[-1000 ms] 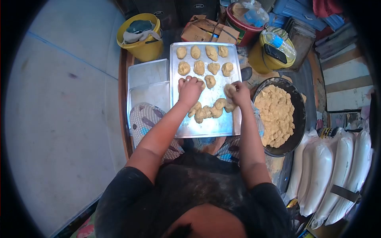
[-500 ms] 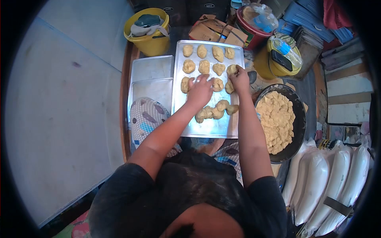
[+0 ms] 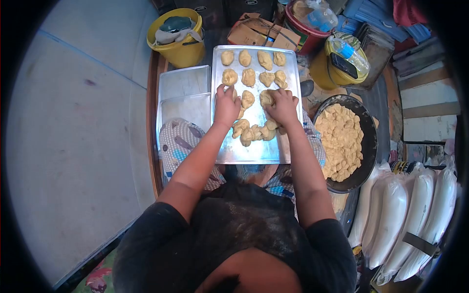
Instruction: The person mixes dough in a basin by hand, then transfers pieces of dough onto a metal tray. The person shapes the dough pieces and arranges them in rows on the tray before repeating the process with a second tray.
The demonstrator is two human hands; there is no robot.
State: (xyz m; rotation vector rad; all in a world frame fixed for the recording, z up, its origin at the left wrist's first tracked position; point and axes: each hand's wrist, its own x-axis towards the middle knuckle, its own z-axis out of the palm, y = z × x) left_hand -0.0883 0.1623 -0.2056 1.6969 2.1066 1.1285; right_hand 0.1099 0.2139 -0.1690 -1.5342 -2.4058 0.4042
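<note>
A metal baking tray lies before me, with rows of yellow dough pieces on its upper part. My left hand is at the tray's left side, its fingers curled over a dough piece that they mostly hide. On the right, my right hand has its fingers closed round another dough piece. Below the hands, a curved string of joined dough lumps rests on the tray. To the right, a black basin holds a mass of cut dough.
Two bare metal trays lie left of the main tray. A yellow bucket stands behind them. Cardboard and a yellow bucket topped with a phone and bottle are at the back. White filled plastic bags lie lower right.
My left hand has moved left to the end dough piece of the third row. My right hand has moved down and left, onto the third-row piece. The right-hand second-row piece is now uncovered.
</note>
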